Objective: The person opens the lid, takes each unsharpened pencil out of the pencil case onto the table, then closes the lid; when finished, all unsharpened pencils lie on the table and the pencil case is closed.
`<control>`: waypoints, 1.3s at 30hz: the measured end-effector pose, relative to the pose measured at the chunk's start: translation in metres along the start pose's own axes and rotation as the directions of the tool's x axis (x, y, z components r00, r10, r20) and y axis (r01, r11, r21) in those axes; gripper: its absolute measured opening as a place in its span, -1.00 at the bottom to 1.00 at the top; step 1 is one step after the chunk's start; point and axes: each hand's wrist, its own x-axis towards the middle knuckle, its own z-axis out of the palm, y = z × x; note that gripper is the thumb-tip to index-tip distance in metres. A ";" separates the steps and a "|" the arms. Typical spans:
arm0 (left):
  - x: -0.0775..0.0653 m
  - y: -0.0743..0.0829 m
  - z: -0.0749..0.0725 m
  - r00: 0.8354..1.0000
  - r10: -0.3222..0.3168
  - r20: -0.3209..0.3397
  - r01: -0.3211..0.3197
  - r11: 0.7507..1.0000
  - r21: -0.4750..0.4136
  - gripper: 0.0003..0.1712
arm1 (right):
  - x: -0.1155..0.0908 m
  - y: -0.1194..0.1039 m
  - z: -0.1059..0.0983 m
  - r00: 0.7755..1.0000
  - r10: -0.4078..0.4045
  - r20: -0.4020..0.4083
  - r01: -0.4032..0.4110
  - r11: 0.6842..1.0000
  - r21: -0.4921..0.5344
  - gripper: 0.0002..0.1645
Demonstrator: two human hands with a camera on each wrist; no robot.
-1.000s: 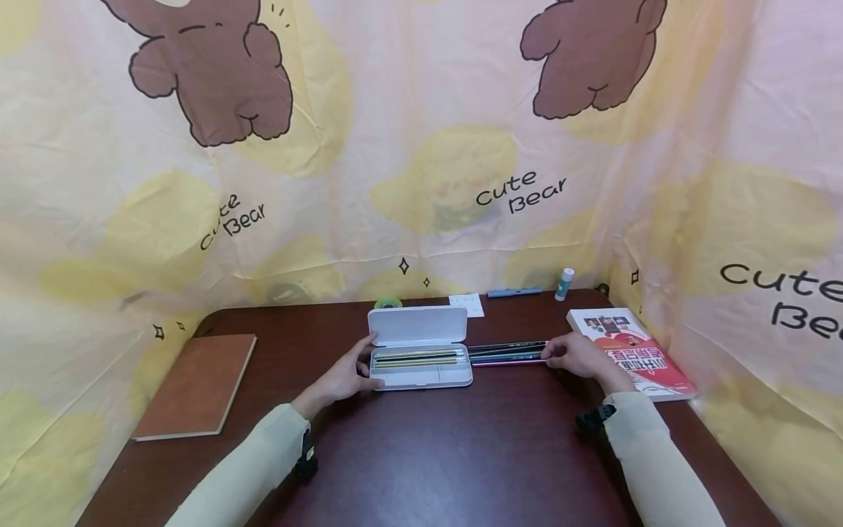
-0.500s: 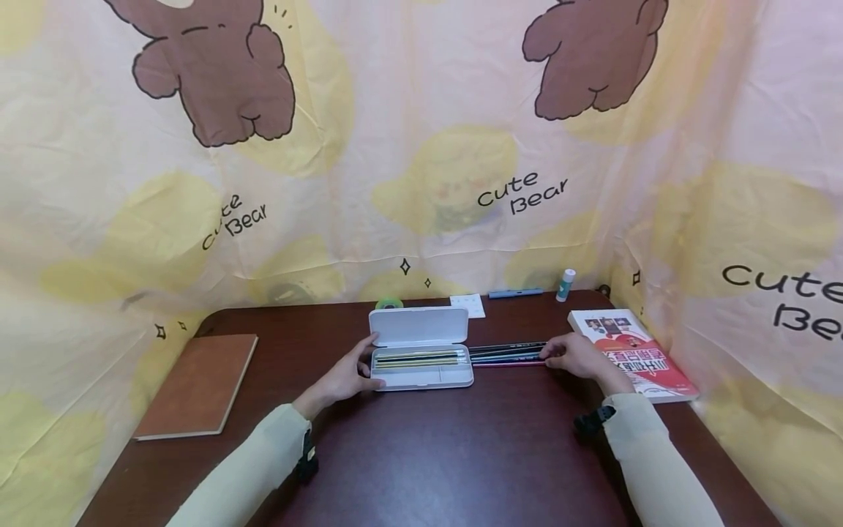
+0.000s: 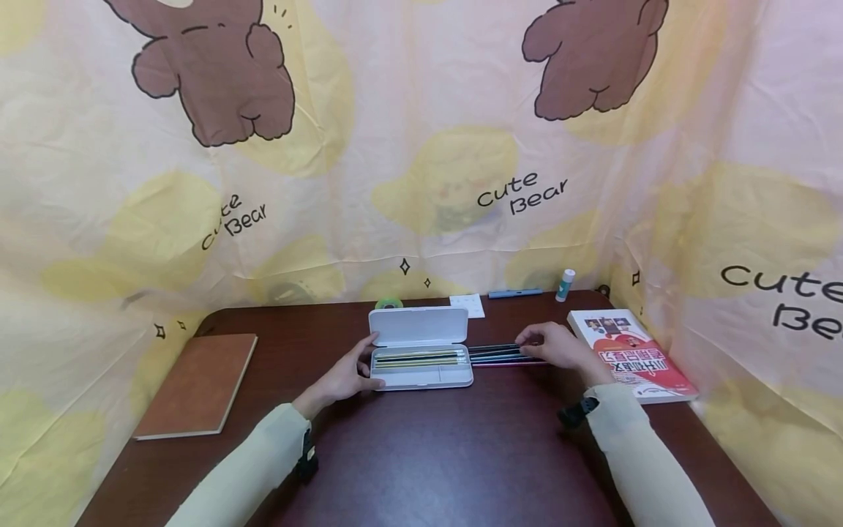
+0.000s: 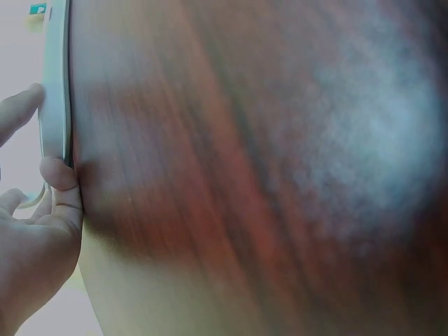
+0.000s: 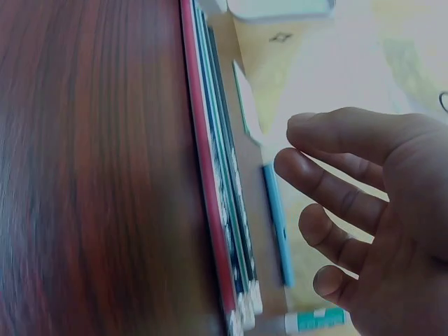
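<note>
At the centre of the frame, a person's left hand (image 3: 345,369) grips the left end of an open, white, rectangular pencil case (image 3: 408,378) on a dark reddish-brown wooden desk (image 3: 408,454). The right hand (image 3: 556,345), fingers parted and loosely bent (it holds nothing), hovers by a row of slim dark, blue-green and red pencils (image 3: 497,356) just right of the case. Yellow and dark pencils (image 3: 415,359) already lie inside; packing appears partly done, the outer row seemingly left to load.
</note>
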 end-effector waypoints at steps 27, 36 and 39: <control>0.000 0.000 -0.001 1.000 0.005 0.000 -0.005 1.000 -0.006 0.21 | 0.039 -0.075 0.059 0.975 -0.195 0.104 0.196 0.981 0.006 -0.81; 0.000 0.000 -0.001 1.000 0.011 0.007 -0.011 1.000 0.010 0.22 | 0.046 -0.084 0.071 0.970 -0.197 0.144 0.207 0.977 -0.057 -0.81; -0.001 0.001 -0.001 1.000 0.012 0.009 -0.012 1.000 0.007 0.22 | 0.047 -0.087 0.073 0.970 -0.186 0.156 0.199 0.978 -0.068 -0.82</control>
